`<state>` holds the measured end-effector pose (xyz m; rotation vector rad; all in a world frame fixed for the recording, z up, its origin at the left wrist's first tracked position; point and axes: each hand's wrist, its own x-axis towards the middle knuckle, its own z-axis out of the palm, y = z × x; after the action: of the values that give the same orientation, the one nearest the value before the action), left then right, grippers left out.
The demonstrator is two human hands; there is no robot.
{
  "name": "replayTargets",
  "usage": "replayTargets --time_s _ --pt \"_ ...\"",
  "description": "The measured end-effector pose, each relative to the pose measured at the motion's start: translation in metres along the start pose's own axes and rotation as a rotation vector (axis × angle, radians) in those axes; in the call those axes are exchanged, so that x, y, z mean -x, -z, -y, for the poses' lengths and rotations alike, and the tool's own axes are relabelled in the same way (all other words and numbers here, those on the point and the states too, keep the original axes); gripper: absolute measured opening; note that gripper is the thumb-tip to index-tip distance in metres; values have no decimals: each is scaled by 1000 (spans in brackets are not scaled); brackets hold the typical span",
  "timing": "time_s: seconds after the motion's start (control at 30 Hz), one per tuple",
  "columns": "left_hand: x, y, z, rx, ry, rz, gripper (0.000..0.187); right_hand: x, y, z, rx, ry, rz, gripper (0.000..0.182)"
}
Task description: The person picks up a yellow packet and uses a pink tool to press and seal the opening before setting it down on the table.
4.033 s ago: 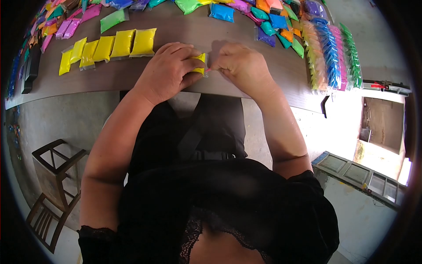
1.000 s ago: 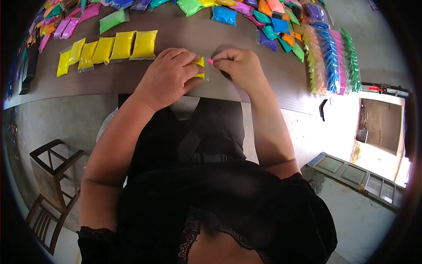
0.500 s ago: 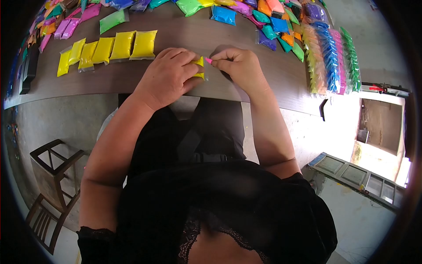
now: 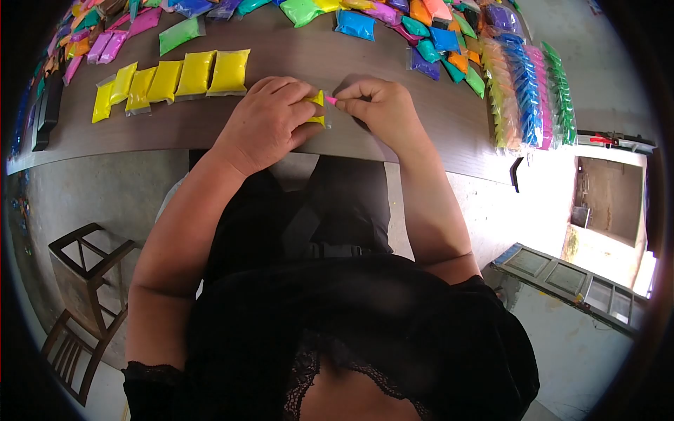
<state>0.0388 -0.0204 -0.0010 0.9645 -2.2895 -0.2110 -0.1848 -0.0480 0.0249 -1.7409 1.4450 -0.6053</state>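
Note:
My left hand point(image 4: 270, 119) is curled over a yellow packet point(image 4: 317, 111), gripping it against the table; only the packet's right end and clear edge show. Between thumb and forefinger, my right hand point(image 4: 375, 102) pinches a small bright pink pointed piece point(image 4: 331, 101). Its tip is right at the packet's clear right edge. Left of my hands, several yellow packets point(image 4: 196, 72) in clear wrapping lie side by side in a slightly curved row.
Loose packets of many colours, among them a blue packet point(image 4: 357, 25), spread along the far side of the table point(image 4: 281, 49). Long stacked strips of packets, one blue point(image 4: 525, 91), lie at the right end. A wooden chair point(image 4: 91, 281) stands on the floor at left.
My right hand has shifted very slightly, and the pink piece now sits a little further left and lower at the packet's edge. The left hand has stayed in place.

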Motion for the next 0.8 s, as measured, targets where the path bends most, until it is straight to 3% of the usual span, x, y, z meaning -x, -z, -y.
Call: replayTargets --time_s 0.37,0.43,0.47,0.53,0.8 --pt "0 -1 1 -19 -23 -20 23 0 1 9 144 21 23 16" --pt "1 -2 2 -8 -11 -24 23 0 1 10 431 235 -45 14" --pt "1 -2 2 -8 -11 -24 23 0 1 15 430 235 -45 14" --pt "0 -2 2 -3 -5 -17 22 1 0 28 802 327 -59 10" --pt "0 0 0 8 6 -8 24 -13 12 11 813 704 -79 11"
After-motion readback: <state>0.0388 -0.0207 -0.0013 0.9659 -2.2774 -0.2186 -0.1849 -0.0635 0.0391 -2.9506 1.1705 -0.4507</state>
